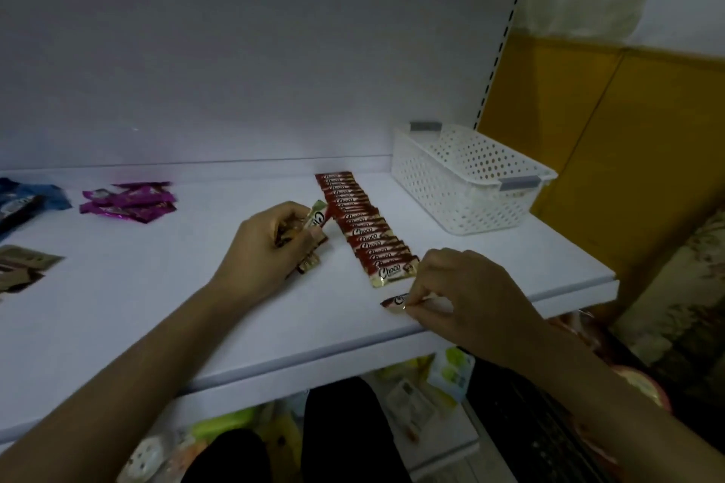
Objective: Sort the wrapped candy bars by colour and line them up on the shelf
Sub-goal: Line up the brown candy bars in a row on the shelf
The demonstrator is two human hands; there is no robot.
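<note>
right hand pinches one red choco bar on the shelf just near of the long red row, left hand grips a spare bunch; purple, blue, tan piles far left look unsorted.

Dim, bluish indoor light, soft focus, wide-angle bending at edges

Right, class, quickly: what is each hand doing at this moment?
Left hand: grips a bunch of candy bars.
Right hand: pinches one red candy bar.
</note>
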